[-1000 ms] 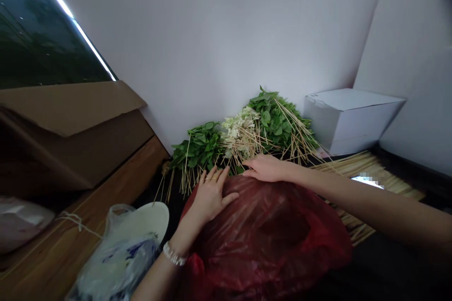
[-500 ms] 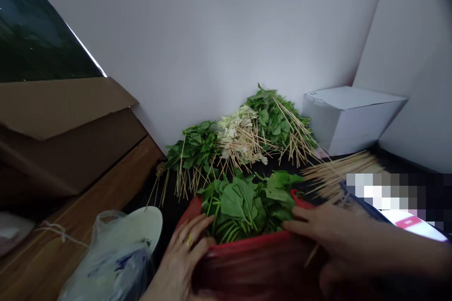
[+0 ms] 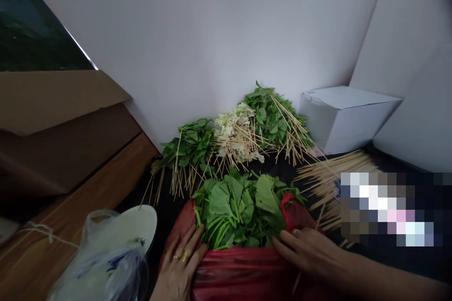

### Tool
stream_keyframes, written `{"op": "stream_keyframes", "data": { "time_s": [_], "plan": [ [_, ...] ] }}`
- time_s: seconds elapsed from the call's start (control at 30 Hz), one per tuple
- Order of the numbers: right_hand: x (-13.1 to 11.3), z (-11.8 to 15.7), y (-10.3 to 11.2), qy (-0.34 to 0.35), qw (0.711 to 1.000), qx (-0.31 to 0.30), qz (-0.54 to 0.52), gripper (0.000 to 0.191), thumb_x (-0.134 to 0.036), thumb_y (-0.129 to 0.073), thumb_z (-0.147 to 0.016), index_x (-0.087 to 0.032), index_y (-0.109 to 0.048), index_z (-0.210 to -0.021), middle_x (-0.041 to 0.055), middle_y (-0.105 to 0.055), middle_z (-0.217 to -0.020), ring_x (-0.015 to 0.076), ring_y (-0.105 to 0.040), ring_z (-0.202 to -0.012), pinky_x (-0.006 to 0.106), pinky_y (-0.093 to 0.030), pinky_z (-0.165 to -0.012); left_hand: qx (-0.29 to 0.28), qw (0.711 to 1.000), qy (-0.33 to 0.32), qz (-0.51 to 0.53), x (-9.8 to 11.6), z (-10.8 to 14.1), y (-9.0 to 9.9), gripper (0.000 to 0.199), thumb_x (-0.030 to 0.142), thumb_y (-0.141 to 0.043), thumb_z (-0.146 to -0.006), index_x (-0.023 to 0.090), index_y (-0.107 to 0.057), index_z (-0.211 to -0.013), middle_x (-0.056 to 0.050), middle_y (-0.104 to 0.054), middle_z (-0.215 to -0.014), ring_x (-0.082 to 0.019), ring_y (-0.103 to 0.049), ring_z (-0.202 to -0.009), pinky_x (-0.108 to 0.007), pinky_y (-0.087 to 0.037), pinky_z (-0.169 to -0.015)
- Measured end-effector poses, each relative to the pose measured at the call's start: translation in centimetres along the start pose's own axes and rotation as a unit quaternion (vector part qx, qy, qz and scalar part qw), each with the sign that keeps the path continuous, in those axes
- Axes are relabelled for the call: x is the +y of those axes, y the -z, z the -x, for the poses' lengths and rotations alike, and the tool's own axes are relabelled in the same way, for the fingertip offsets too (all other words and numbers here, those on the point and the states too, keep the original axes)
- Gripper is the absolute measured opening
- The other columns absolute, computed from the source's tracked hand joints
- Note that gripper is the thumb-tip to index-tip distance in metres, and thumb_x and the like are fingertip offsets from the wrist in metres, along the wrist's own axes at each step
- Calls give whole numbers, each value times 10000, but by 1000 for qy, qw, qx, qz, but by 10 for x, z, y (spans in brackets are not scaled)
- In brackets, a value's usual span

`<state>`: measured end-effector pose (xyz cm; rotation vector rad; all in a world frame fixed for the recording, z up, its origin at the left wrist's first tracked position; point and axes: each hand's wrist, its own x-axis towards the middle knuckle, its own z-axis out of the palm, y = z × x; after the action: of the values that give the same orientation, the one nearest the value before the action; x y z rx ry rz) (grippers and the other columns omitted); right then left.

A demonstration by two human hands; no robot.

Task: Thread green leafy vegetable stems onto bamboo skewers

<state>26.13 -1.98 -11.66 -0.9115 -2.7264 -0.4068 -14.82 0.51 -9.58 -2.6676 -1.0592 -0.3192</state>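
A red plastic bag (image 3: 243, 273) full of leafy greens (image 3: 240, 207) stands open at the bottom centre. My left hand (image 3: 181, 258), with gold rings, lies on the bag's left front with its fingers spread. On the right front edge rests my right hand (image 3: 307, 249), fingers pressed together on the red plastic; a thin stick shows beneath it. Behind the bag are skewered greens (image 3: 194, 143), skewered pale leaves (image 3: 236, 131) and a taller heap of skewered greens (image 3: 271, 117).
Loose bamboo skewers (image 3: 332, 174) lie at the right, before a white box (image 3: 353, 115). At the left are a cardboard box (image 3: 60, 150), a white plate (image 3: 141, 225) and a clear plastic bag (image 3: 102, 268). A pale wall (image 3: 197, 33) rises behind.
The bag's front rim now sits lower and its right side is folded outward. My right hand has moved left and down along the rim; my left hand has shifted slightly down.
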Motion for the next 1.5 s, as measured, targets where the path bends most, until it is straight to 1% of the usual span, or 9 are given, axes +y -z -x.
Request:
{"op": "stream_keyframes", "data": {
  "time_s": [0.13, 0.27, 0.37, 0.5, 0.63, 0.87, 1.13, 1.37, 1.5],
  "plan": [
    [4, -3, 21, -41, 994, -37, -90, 617, -382, -753, -805, -141, -538, -1330, 91, -669, -1008, 188, -607, -652, 324, -414, -528, -22, 992, 32, 119, 9, -14, 47, 819, 653, -750, -730, 325, -530, -1447, -119, -493, -1569, -379, -512, -1381, -520, -502, -1057],
    [1, -7, 46, -131, 975, -14, -178, 938, -691, -821, -639, -181, -552, -1378, 134, -643, -1162, 263, -661, -859, 372, -517, -689, 13, 962, 157, 222, 20, -80, 95, 366, 391, -488, -1004, 338, -630, -1338, -61, -544, -1531, -311, -488, -1416, -521, -470, -1107],
    [6, -11, 59, -121, 977, 9, -178, 914, -723, -802, -642, -153, -601, -1328, 147, -660, -1127, 259, -668, -821, 354, -509, -643, 15, 955, 175, 240, 26, -140, 84, 397, 349, -497, -1002, 231, -603, -1367, -134, -528, -1529, -293, -528, -1384, -486, -442, -1136],
    [22, -23, 74, -109, 986, 33, -123, 530, -554, -616, -930, -134, -636, -1252, 124, -684, -1010, 212, -657, -722, 311, -447, -566, -111, 962, 169, 182, 33, -181, 46, 679, 393, -686, -885, 184, -476, -1496, -212, -456, -1573, -399, -478, -1409, -586, -433, -1107],
    [40, -61, 85, -181, 975, -62, -116, 275, -268, -442, -1034, -174, -701, -1044, 88, -678, -994, 181, -653, -748, 296, -423, -610, -126, 961, 153, 193, 34, -178, 34, 442, 284, -610, -899, 232, -618, -1338, -157, -487, -1563, -366, -471, -1421, -575, -424, -1112],
    [48, -137, 57, -174, 964, -129, -156, 274, -342, -574, -962, -117, -731, -963, 144, -724, -1001, 245, -692, -836, 309, -443, -658, -58, 940, 211, 262, 26, -157, 33, 399, 62, -534, -766, 207, -649, -1120, -157, -523, -1520, -284, -497, -1410, -478, -392, -1164],
    [58, -70, 89, -135, 956, -135, -223, 176, -104, -541, -866, -191, -677, -794, 21, -700, -856, 156, -663, -783, 252, -419, -678, -37, 945, 197, 259, 25, -151, 28, 367, 119, -482, -889, 197, -659, -1200, -172, -485, -1551, -313, -520, -1389, -544, -434, -1121],
    [70, -26, 116, -222, 946, -2, -238, 245, -148, -477, -951, -203, -704, -874, 42, -639, -864, 160, -613, -748, 278, -424, -670, -81, 936, 95, 330, 62, -156, 37, 464, 97, -559, -865, 257, -669, -1287, -106, -512, -1551, -308, -402, -1475, -557, -385, -1171],
    [71, -32, 122, -227, 944, 85, -225, 272, -235, -456, -1018, -185, -715, -950, 47, -615, -845, 159, -596, -742, 291, -417, -680, 17, 914, 154, 375, 67, -151, 59, 263, 250, -532, -976, 277, -761, -1102, -88, -609, -1454, -308, -459, -1433, -587, -384, -1158]
  ]
}}
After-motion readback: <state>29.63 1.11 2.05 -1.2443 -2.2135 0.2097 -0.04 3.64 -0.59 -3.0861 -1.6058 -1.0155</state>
